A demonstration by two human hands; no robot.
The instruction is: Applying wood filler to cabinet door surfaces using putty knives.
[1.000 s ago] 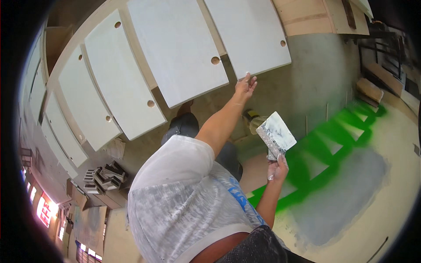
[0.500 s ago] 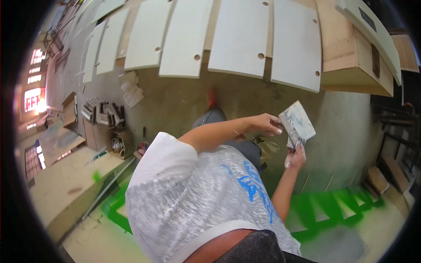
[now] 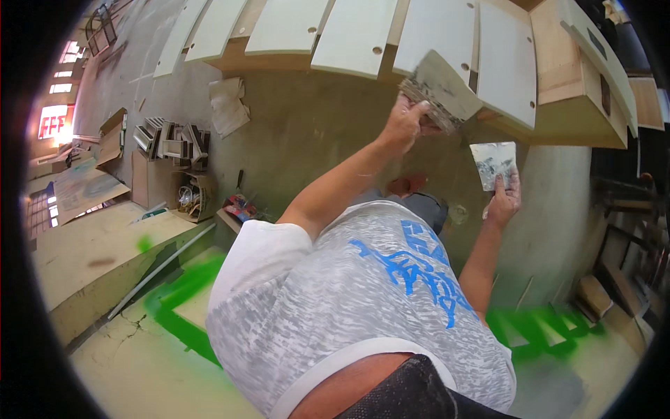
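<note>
My left hand [image 3: 405,127] grips the lower left edge of a flat grey-beige slab [image 3: 441,87] with dark smears and a rough, crusted edge. The slab is tilted and overlaps the near edge of a white panel [image 3: 434,38] in the view; whether it touches the panel I cannot tell. Lower and to the right, my right hand [image 3: 504,199] is closed on a thin whitish plate [image 3: 494,162] streaked with grey. The plate is held up, apart from the slab. Whitish residue coats the fingers of both hands. What kind of tools these are is unclear.
A row of white panels with round holes, including one at right [image 3: 507,66], lies on wooden supports. A wooden box [image 3: 583,105] stands at the far right. To the left are stacked frame pieces [image 3: 171,142], a carton [image 3: 195,195] and crumpled paper [image 3: 229,106].
The slab and plate, close together before, are now apart. My left hand has moved up toward the panels with the slab; my right hand has shifted up and right. My body has moved too.
</note>
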